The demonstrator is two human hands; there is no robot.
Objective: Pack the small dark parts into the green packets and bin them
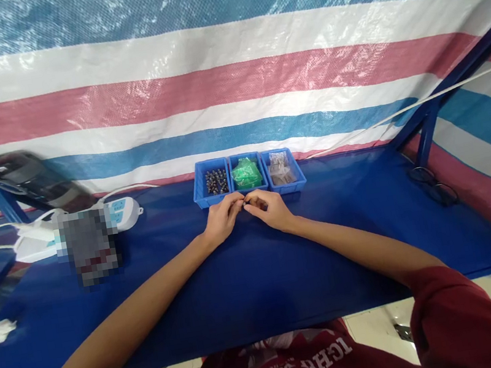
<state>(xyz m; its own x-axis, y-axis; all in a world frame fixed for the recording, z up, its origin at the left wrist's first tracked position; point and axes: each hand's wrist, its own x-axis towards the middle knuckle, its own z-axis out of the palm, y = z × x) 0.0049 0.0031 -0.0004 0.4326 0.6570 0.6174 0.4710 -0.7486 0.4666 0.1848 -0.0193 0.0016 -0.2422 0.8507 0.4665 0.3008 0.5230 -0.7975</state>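
Fingertips [237, 196] of the bare left hand [222, 219] and bare right hand [274, 210] pinch a tiny dark piece [244, 203] between them at the centre of the frame. Just above, three blue rectangular plastic bins [208, 201] hold small dark metallic parts [216, 182], crinkled green plastic [246, 173] and clear packets [280, 170], left to right.

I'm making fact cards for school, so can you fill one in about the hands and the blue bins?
Hands: left hand and right hand, fingertips close together
Between fingertips: too small to tell
Left bin: small dark parts
Middle bin: green plastic
Right bin: clear-looking plastic
Under hands: blue tabletop
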